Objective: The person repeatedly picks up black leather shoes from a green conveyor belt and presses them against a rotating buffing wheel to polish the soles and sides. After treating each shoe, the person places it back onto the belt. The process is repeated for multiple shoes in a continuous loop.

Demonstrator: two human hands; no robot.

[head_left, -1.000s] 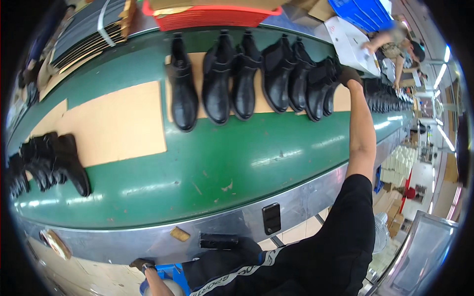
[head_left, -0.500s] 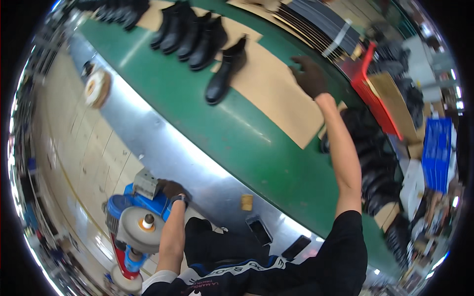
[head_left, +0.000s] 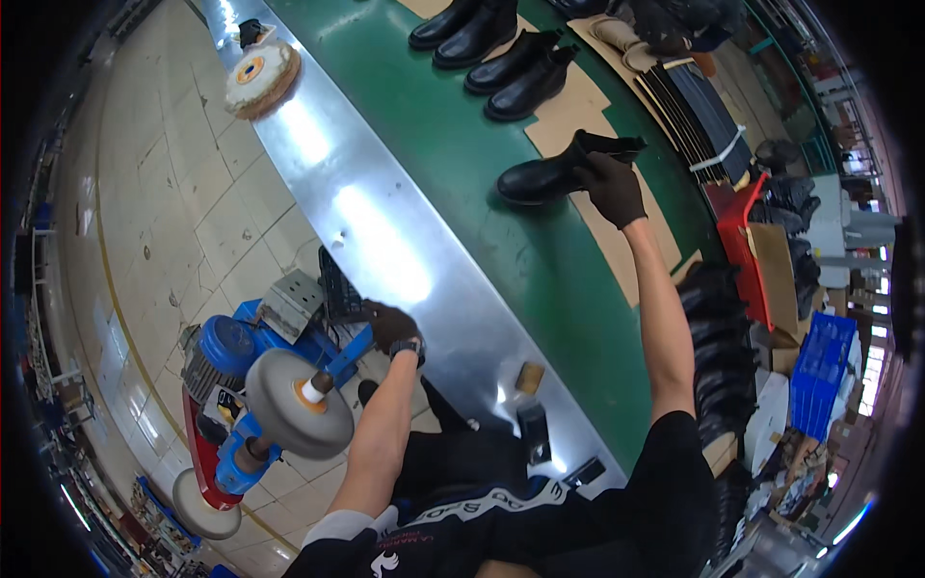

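My right hand (head_left: 615, 188), in a dark brown glove, is closed around the shaft of a black ankle boot (head_left: 541, 177). The boot lies tilted over the green tabletop and brown cardboard, its toe toward the left. My left hand (head_left: 391, 326), gloved alike, hangs beside the metal edge of the table, next to the blue polishing machine (head_left: 252, 424); its fingers look loosely bent and apart, and nothing shows in them. Several more black boots (head_left: 525, 85) stand in a row on cardboard farther along the table.
A grey polishing wheel (head_left: 289, 405) sits close to my left forearm. On the metal strip lie a tan block (head_left: 529, 378), a phone (head_left: 533, 432) and a fluffy buffing wheel (head_left: 262, 79). Dark boots (head_left: 718, 337) crowd the right side, near a red crate (head_left: 747, 250) and a blue crate (head_left: 822, 376).
My right hand has reached the single boot and gripped its shaft; the boot has tipped from upright to lying. The view has turned and shifted. My left hand stays beside the machine.
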